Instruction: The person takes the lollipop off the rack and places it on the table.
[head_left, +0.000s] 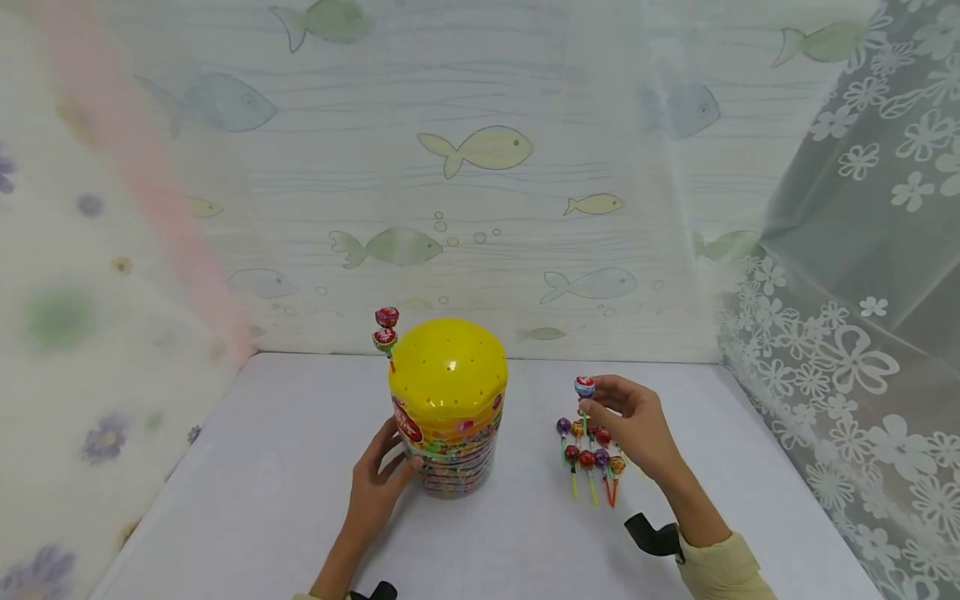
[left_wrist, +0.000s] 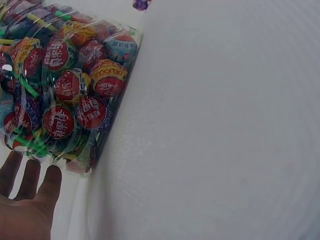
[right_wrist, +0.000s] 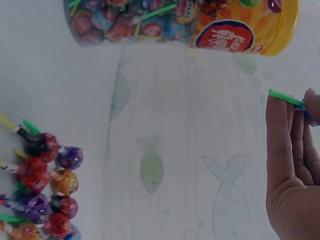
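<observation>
A clear ribbed jar (head_left: 459, 468) full of wrapped lollipops, with a yellow lid (head_left: 450, 367) dotted with small holes, stands on the table. My left hand (head_left: 378, 479) rests against its lower left side; in the left wrist view the fingertips (left_wrist: 51, 180) touch the jar with fingers fairly straight. Two lollipops (head_left: 386, 337) stick up at the lid's left edge. To the right, my right hand (head_left: 641, 421) pinches a lollipop (head_left: 585, 387) with a blue and red wrapper, head up, its green stick (right_wrist: 284, 96) pointing down.
Below the right hand, several lollipops (head_left: 587, 459) lie in rows on the white table (head_left: 517, 542), with red, purple and orange wrappers. A fish-patterned curtain (head_left: 480, 275) hangs behind the table, and a lace curtain (head_left: 855, 375) hangs at the right.
</observation>
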